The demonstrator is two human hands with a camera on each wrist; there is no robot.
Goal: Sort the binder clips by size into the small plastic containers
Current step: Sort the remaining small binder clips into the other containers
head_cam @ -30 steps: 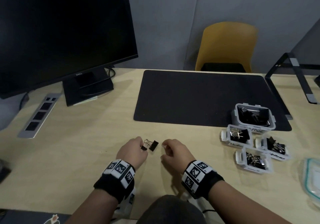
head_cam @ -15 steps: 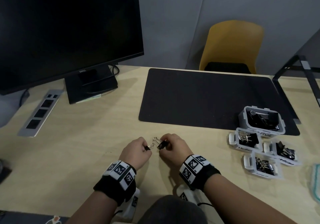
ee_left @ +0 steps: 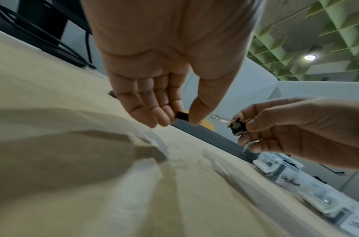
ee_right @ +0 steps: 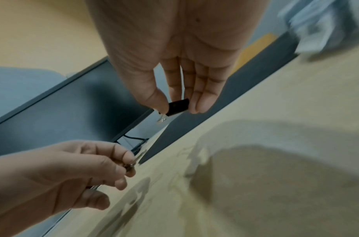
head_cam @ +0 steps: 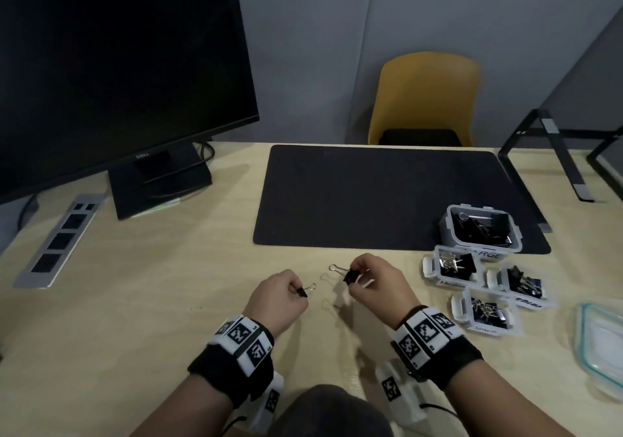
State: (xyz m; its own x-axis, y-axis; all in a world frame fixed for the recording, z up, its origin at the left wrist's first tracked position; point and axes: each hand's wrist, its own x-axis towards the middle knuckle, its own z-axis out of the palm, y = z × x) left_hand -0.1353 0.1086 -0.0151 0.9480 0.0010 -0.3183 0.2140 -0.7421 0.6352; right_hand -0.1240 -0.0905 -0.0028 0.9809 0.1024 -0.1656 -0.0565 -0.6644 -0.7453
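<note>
My left hand (head_cam: 295,290) pinches a small black binder clip (head_cam: 305,291) between thumb and fingers, just above the desk; the same small clip (ee_left: 182,117) shows at its fingertips in the left wrist view. My right hand (head_cam: 357,279) pinches a bigger black binder clip (head_cam: 349,275) with silver handles pointing left; this bigger clip (ee_right: 177,106) also appears in the right wrist view. The two clips are apart. Several small clear containers with clips stand at the right: a large one (head_cam: 480,229), two medium ones (head_cam: 451,266) (head_cam: 521,288) and a small one (head_cam: 485,313).
A black desk mat (head_cam: 387,197) lies behind my hands. A monitor (head_cam: 111,65) stands at the back left with a grey power strip (head_cam: 60,237) beside it. A clear lid (head_cam: 600,345) lies at the right edge. A yellow chair (head_cam: 424,99) and a black stand (head_cam: 556,153) sit behind.
A second ago my left hand held both clips joined. My right hand came in, took the bigger clip, and the hands have drawn apart with one clip each.
</note>
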